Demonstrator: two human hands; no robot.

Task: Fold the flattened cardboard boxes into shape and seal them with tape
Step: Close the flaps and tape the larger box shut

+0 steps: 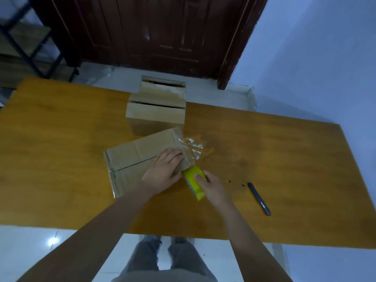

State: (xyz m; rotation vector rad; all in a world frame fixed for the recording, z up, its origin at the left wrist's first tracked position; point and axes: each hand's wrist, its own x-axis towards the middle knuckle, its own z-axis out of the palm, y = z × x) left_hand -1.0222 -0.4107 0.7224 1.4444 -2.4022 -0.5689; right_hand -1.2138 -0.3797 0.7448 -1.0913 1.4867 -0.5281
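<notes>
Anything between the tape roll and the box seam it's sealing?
Nothing visible. The right hand holds the tape roll at the box's right end, touching it. The left hand presses flat on the box top over the seam.

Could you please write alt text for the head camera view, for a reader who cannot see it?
A person's left hand presses flat on a cardboard box on an orange wooden table, while the right hand holds a yellow tape roll at the box's edge. A second box stands behind; a dark pen-like tool lies to the right.
</notes>
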